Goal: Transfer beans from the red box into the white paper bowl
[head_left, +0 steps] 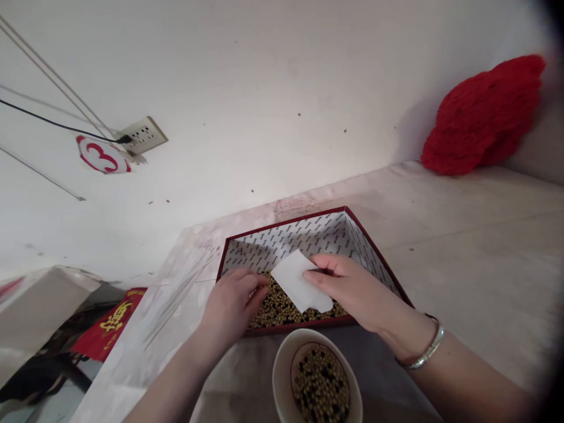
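From the head camera I look down on both of my hands working over a red-rimmed box point(378, 257) with a patterned lining, set on a pale table point(484, 247).

My right hand point(352, 288) is pinching a white paper card point(299, 282) between thumb and fingers, so that grip is closed on the card. The card runs out from the fingertips toward my left, and its long axis slants from the far left down toward the near right. Its lower edge sits just above, or maybe touching, the beans point(282, 311); I cannot tell which.

My left hand point(231, 302) is curled at the box's left near corner, fingers bent down into the beans. I cannot tell whether it grasps any or only rests on them. It lies just beside the card's left end, nearly touching it, with the beans directly under and between the two hands.

The relation that matters here: the beans lie below and to the left of the right hand's grip, right under the card's free edge, and the left hand is the nearer one to the heap.

Nearer to me than both hands, just outside the box's near wall, stands a white bowl point(282, 376) already holding beans, closer to the right wrist, which wears a bracelet point(425, 349).

Well beyond the grips, a red cushion point(484, 114) lies to the far right, and a wall socket point(141, 135) is at far left.
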`<state>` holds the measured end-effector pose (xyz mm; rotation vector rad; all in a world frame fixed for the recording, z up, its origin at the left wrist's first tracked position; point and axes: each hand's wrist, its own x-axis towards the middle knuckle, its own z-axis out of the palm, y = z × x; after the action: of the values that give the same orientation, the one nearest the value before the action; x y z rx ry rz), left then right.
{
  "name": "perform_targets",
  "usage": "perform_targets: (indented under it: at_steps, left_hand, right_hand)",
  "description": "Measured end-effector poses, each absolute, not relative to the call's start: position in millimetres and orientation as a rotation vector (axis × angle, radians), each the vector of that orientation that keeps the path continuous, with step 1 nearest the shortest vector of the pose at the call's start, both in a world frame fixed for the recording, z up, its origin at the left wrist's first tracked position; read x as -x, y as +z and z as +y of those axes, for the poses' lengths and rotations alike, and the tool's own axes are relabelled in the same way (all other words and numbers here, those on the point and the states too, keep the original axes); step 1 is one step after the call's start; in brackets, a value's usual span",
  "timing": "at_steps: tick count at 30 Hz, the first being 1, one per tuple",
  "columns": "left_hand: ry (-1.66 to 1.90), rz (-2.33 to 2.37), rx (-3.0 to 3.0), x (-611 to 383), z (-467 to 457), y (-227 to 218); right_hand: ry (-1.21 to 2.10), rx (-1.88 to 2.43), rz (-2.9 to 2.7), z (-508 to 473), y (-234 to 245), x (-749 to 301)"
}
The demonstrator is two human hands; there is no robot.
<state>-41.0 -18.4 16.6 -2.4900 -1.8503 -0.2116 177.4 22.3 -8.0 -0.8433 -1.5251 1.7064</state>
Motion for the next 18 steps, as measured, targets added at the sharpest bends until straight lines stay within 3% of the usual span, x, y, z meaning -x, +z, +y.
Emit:
perform_targets:
  at_steps: [1,6,18]
  left_hand:
    - [0.112,-1.930,2.469,45,-8,13]
    - [0.592,-1.899,2.533,49,15,-7]
    - [0.915,-1.773,2.562,42,11,-12]
  right_hand:
    - [1.701,0.852,-1.524,22,-8,-177]
    - [1.674,0.866,-1.548,23,-7,-177]
    - [1.713,0.842,-1.515,20,-3,-178]
